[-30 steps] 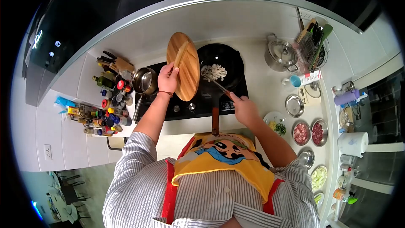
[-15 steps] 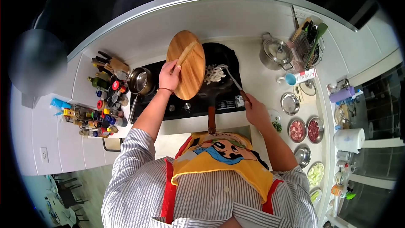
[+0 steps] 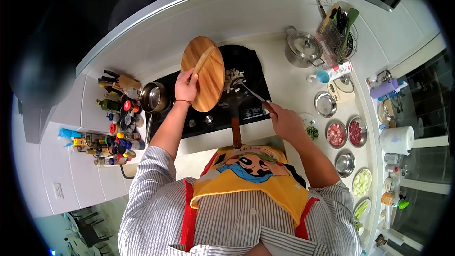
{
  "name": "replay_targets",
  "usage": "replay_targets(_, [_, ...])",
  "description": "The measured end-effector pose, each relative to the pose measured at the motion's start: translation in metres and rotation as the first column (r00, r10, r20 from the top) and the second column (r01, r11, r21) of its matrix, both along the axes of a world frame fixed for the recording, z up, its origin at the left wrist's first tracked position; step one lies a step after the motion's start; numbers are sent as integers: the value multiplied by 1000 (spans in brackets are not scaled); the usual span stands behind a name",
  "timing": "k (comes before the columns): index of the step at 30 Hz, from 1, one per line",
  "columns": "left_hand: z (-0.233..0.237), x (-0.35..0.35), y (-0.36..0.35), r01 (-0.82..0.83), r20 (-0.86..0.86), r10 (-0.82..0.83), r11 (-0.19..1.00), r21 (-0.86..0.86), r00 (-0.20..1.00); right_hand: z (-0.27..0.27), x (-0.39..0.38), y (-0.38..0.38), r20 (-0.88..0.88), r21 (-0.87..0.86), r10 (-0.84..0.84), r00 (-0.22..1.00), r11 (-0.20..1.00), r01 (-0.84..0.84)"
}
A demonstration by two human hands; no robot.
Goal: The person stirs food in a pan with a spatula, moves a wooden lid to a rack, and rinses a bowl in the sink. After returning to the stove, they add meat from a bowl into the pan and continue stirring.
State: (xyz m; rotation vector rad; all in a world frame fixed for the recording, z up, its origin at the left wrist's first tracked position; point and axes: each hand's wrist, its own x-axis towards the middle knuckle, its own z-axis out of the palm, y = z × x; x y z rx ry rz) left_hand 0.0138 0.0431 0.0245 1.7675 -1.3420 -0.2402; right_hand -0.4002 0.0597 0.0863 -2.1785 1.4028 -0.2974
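Observation:
My left hand [image 3: 186,85] is closed on the handle of a round wooden lid [image 3: 208,78], which is raised and tilted over the left part of a dark wok [image 3: 246,61]. White sliced food [image 3: 232,78] lies in the wok. In my right hand [image 3: 283,121] is the wooden handle of a metal spatula [image 3: 253,94], its head among the slices. The wok's brown handle [image 3: 236,132] points toward my apron, with neither hand on it.
On the left of the black hob stands a small steel pot [image 3: 154,97], beside bottles and jars [image 3: 125,135]. A lidded steel pot [image 3: 303,47] is at the back right. Bowls of meat [image 3: 336,134] and cut vegetables [image 3: 362,182] line the right counter.
The spatula head has moved left and down into the slices, and my right hand has shifted slightly left. The lid stays raised in my left hand. The whole view has shifted slightly.

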Motion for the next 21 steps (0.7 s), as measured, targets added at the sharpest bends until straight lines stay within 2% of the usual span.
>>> replay_targets(1, [-3,1,-3,12,4,-12,1000,3,1000,0,-1,3,4,3,-12,1000,1000,12])
replay_targets(3, [-9,3,-4,4,27,-4,1000,-22,1000,4,-3,11,11,-107,8,1000,994,-7])
replay_targets(7, [-15,6,-5,29,31,-28,999,-25,999,12,-5,17,-60,-43,38,998,998,-40])
replay_targets(10, [-17,3,-4,29,8,-28,999,-33,1000,-9,7,15,16,-62,38,999,997,-37])
replay_targets(12, [-17,2,-3,40,-36,-41,998,-38,999,-14,14,15,64,45,51,997,998,-54])
replay_targets(14, [-9,-4,1,51,-9,-51,998,-29,999,-15,19,19,89,55,36,995,998,-41])
replay_targets(17, [-17,4,-2,39,6,-38,999,-24,999,-45,25,17,144,16,46,989,999,-48])
replay_targets(21, [-11,-1,1,38,-28,-39,999,-20,999,-49,40,8,167,-73,117,979,992,-106])
